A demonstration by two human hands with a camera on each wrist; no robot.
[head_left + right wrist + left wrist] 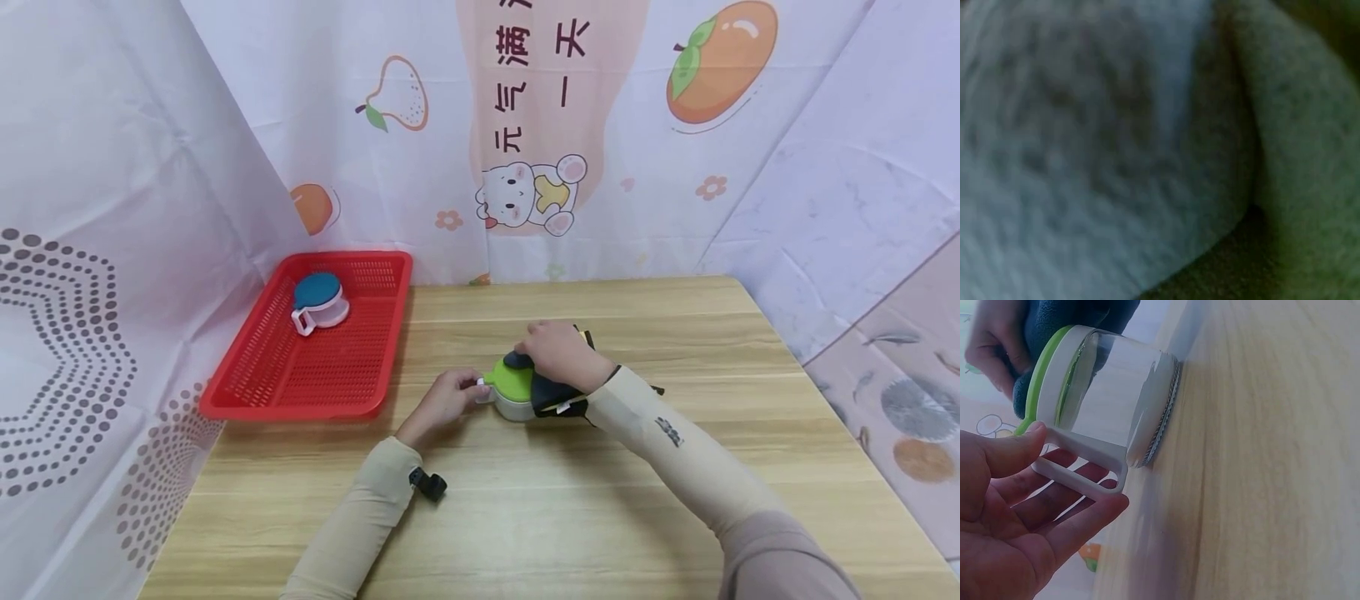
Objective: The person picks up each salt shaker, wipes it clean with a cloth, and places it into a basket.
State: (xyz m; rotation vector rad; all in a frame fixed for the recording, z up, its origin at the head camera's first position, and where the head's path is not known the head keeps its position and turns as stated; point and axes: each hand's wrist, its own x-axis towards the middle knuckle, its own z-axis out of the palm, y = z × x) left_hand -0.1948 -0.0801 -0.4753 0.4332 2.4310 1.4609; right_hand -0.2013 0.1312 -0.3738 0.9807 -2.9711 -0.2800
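Note:
A clear seasoning jar (pixel 514 410) with a green lid (pixel 512 382) stands on the table. My left hand (pixel 444 402) pinches its white handle (pixel 1079 481), thumb on the upper end and fingers behind it, as the left wrist view shows. My right hand (pixel 558 354) grips a dark cloth (pixel 551 394) with yellow edging and presses it against the lid and the jar's right side. Part of the cloth is bunched at the lid's top. Blurred cloth (pixel 1085 162) fills the right wrist view and hides the right fingers there.
On the left of the table sits a red plastic basket (pixel 341 358). Inside it lies a similar jar with a blue lid (pixel 317 289) and a white handle. A printed curtain (pixel 435 167) hangs behind the wooden table (pixel 525 517).

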